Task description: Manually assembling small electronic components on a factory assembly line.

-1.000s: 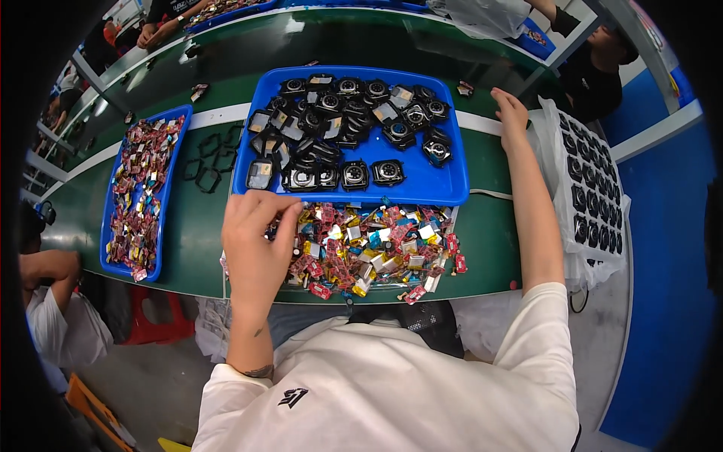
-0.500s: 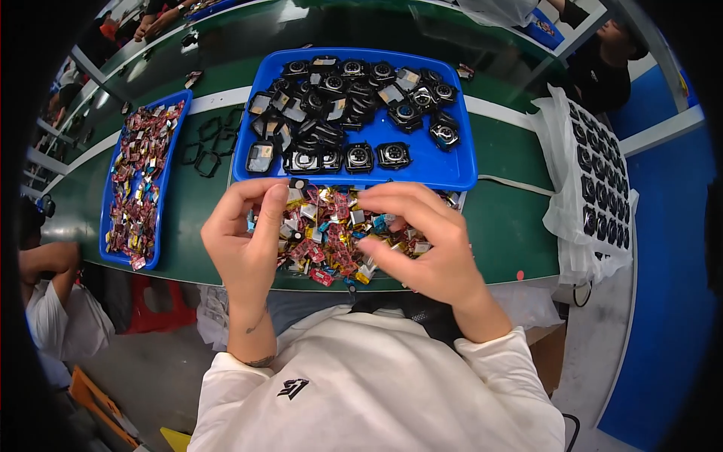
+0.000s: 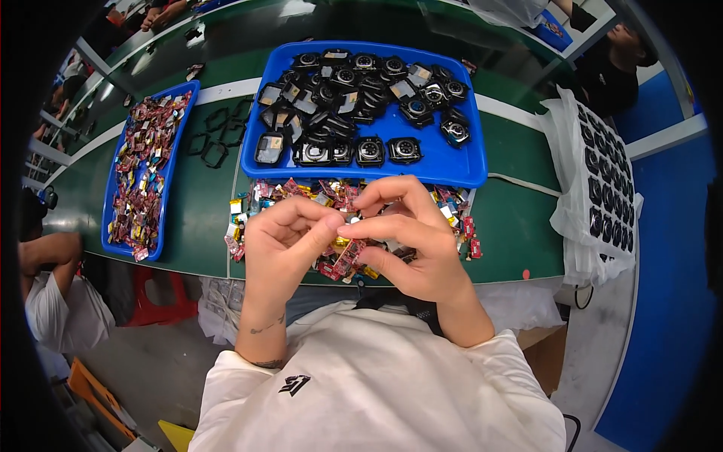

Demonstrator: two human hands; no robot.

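Left hand (image 3: pixel 282 239) and right hand (image 3: pixel 423 239) meet, any pinch hidden from me — small red circuit boards (image 3: pixel 343 197) along the green table (image 3: pixel 520 237) edge look light, brittle — grasp rims.

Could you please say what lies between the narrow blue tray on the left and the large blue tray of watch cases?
The head view shows several black open frames on the green tabletop, plus part of a white strip.
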